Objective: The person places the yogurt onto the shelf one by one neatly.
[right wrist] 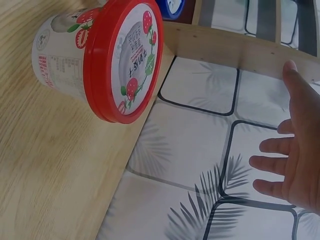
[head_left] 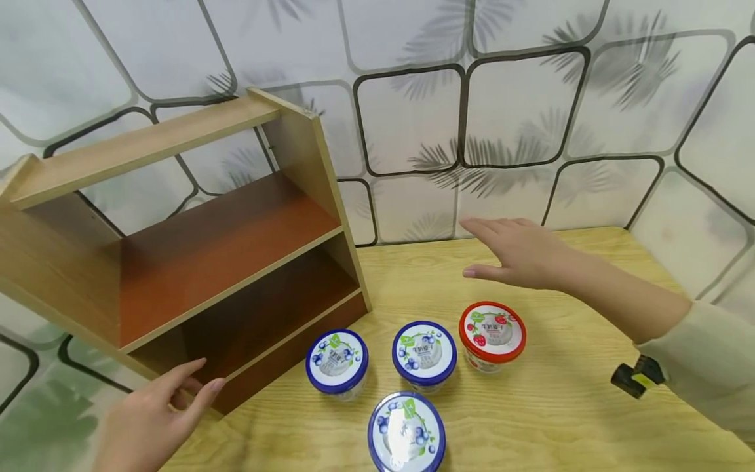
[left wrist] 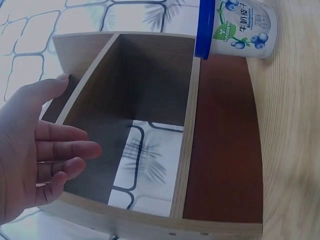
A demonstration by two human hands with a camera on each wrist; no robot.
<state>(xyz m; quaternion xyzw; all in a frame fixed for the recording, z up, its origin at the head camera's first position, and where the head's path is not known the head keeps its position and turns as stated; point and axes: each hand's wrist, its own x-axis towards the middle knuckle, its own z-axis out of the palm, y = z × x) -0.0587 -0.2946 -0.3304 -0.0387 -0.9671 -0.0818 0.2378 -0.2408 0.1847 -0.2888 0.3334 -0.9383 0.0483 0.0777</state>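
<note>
My left hand (head_left: 156, 419) hovers before the front left of a small wooden shelf (head_left: 236, 262), its fingers loosely bent and holding nothing. The right hand (head_left: 519, 252) is held above the table behind a red-lidded tub (head_left: 492, 333) with strawberries on it, fingers extended and thumb apart. Three blue-lidded blueberry tubs stand beside it: one nearest the shelf (head_left: 336, 360), a middle tub (head_left: 425, 354) and a front tub (head_left: 407, 432). In the left wrist view a blueberry tub (left wrist: 240, 27) appears past the shelf; in the right wrist view the strawberry tub (right wrist: 100, 62) is close.
The shelf has a reddish-brown middle board (head_left: 224, 242), a lower compartment (head_left: 265, 308) and an open back. Behind the light wood table (head_left: 566, 393) hangs a patterned wall covering (head_left: 413, 118). A small black device (head_left: 638, 377) sits at the right sleeve.
</note>
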